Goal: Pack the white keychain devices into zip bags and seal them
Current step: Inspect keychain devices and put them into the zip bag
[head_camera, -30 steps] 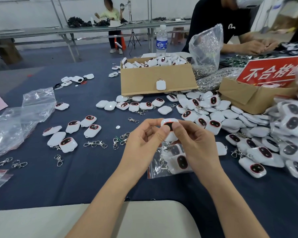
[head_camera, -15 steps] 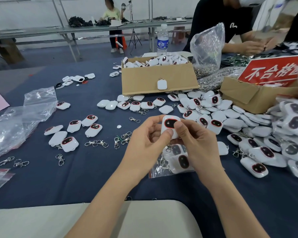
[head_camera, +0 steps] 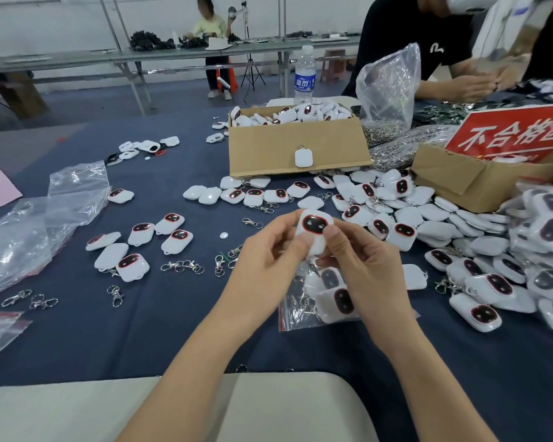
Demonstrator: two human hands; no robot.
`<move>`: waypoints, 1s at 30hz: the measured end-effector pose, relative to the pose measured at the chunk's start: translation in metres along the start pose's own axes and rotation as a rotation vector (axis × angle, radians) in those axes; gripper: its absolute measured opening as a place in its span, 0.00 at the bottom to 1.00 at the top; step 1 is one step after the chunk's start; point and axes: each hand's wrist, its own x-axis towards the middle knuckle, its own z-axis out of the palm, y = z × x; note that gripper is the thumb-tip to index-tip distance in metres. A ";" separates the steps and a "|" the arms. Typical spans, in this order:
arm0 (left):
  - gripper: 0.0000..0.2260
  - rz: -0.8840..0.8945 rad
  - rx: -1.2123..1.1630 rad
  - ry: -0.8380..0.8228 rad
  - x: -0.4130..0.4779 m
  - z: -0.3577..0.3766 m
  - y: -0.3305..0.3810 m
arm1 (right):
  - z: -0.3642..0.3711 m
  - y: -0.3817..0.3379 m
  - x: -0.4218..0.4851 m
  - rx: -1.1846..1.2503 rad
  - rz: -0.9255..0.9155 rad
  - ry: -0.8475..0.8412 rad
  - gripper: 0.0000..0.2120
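Both hands hold one white keychain device [head_camera: 313, 229] with a black, red-rimmed face above the dark blue table. My left hand [head_camera: 268, 253] pinches its left side and my right hand [head_camera: 361, 266] grips its right side, thumb on the front. Under my right hand lies a clear zip bag [head_camera: 304, 309] with a red strip, with two devices inside. Loose devices [head_camera: 406, 215] are heaped to the right, and several more devices [head_camera: 131, 247] lie at the left.
A cardboard box [head_camera: 268, 148] full of devices stands behind, a second box with a red sign [head_camera: 479, 180] at the right. Loose metal clasps [head_camera: 182, 266] and clear plastic bags [head_camera: 39, 218] lie at the left. A water bottle [head_camera: 304, 76] and other people are beyond.
The device has turned in my hands so its black face shows fully, and it sits a little lower between my fingers.
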 end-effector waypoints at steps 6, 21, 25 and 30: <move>0.07 -0.329 0.143 0.063 0.008 -0.066 0.000 | -0.001 0.011 -0.003 -0.216 -0.101 0.032 0.08; 0.06 -0.444 0.265 0.057 0.008 -0.025 -0.027 | -0.005 0.031 -0.003 -0.904 -0.233 -0.051 0.12; 0.07 -0.383 0.283 0.187 0.005 -0.011 -0.025 | -0.006 0.032 -0.002 -0.901 -0.235 -0.070 0.12; 0.20 -0.329 0.402 0.162 0.001 0.003 -0.022 | -0.007 0.032 -0.001 -0.896 -0.212 -0.083 0.12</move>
